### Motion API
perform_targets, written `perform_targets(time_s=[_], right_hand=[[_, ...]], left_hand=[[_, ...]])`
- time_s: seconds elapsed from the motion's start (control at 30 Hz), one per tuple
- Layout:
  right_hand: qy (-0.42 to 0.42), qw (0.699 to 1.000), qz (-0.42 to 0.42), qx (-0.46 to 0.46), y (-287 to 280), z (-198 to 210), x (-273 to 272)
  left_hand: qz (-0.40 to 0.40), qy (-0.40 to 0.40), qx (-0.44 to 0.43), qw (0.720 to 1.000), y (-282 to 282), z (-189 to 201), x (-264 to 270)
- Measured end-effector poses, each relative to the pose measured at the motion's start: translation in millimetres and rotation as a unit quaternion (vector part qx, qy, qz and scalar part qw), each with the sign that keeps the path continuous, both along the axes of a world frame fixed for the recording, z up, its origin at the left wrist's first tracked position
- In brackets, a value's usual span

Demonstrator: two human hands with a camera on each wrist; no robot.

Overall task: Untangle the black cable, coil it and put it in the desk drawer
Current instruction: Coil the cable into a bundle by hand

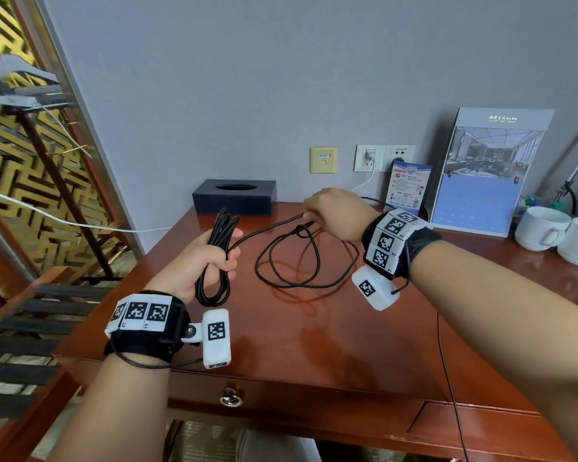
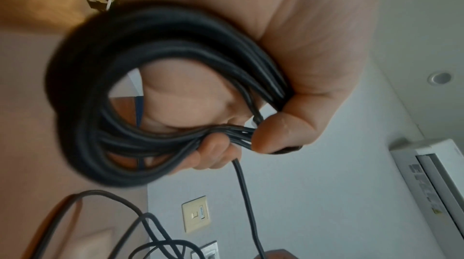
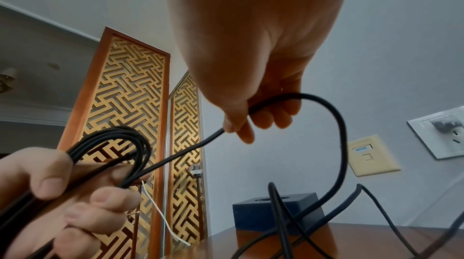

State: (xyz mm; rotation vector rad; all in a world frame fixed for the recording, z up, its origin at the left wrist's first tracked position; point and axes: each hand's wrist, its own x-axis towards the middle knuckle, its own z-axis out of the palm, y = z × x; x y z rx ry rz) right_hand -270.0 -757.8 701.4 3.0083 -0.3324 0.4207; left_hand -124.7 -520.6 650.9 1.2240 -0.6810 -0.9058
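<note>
Left hand (image 1: 201, 261) grips the coiled part of the black cable (image 1: 214, 261), right hand (image 1: 337, 211) pinches a loose strand above the tabletop (image 1: 314, 345).

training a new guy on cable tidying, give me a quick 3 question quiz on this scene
1. True or false: the left hand holds a bundle of coiled loops of the black cable.
2. Multiple choice: where is the uncoiled rest of the cable? A) in the drawer B) lying in loose loops on the desk top C) hanging off the desk's front edge
3. Fill in: the right hand pinches a single ____ of cable that runs across to the left hand's grip.

Key
1. True
2. B; the drawer is closed
3. strand
</note>
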Motion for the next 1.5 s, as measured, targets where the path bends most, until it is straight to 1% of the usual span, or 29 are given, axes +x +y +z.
perform_targets(time_s=[0.07,0.13,0.23,0.3,0.4,0.47,0.53,0.67,0.73,0.8,0.93,1.03,1.1,1.2,1.27,1.33,1.5], right_hand=[[-0.030,0.999,-0.019,-0.021,1,0,0],[-0.055,0.996,-0.056,-0.033,3,2,1],[-0.100,0.987,-0.122,-0.024,9,4,2],[-0.135,0.981,-0.141,-0.004,16,2,4],[-0.197,0.967,-0.128,0.099,31,-6,11],[-0.239,0.950,-0.090,0.179,42,-10,15],[-0.250,0.938,-0.038,0.235,54,-13,17],[-0.207,0.928,0.064,0.302,77,-13,14],[-0.171,0.933,0.102,0.299,83,-15,12],[-0.141,0.944,0.119,0.275,89,-17,12],[-0.103,0.962,0.127,0.218,97,-24,16],[-0.084,0.974,0.115,0.177,100,-29,22],[-0.087,0.977,0.116,0.159,101,-31,24],[-0.090,0.976,0.125,0.152,103,-30,26],[-0.095,0.975,0.125,0.154,104,-28,26],[-0.095,0.976,0.122,0.155,104,-28,27],[-0.061,0.984,0.117,0.123,109,-24,26]], left_hand=[[0.009,0.007,-0.010,1.000,-1,0,1],[0.023,0.009,-0.014,1.000,-3,-1,1],[0.071,0.010,-0.017,0.997,-8,-2,0],[0.109,0.010,-0.021,0.994,-12,-3,-2],[0.137,0.029,-0.054,0.989,-20,-5,-11],[0.145,0.047,-0.084,0.985,-26,-6,-17],[0.152,0.073,-0.109,0.980,-30,-7,-21],[0.153,0.136,-0.125,0.971,-33,-12,-18],[0.140,0.159,-0.126,0.969,-32,-12,-18],[0.115,0.169,-0.131,0.970,-32,-12,-19],[0.079,0.177,-0.169,0.966,-33,-5,-28],[0.085,0.183,-0.159,0.966,-30,-1,-32],[0.094,0.185,-0.149,0.967,-31,0,-33],[0.092,0.146,-0.129,0.977,-33,0,-31],[0.082,0.138,-0.127,0.979,-37,-3,-31],[0.076,0.145,-0.123,0.979,-35,-3,-30],[0.065,0.200,-0.092,0.973,-32,-2,-26]])
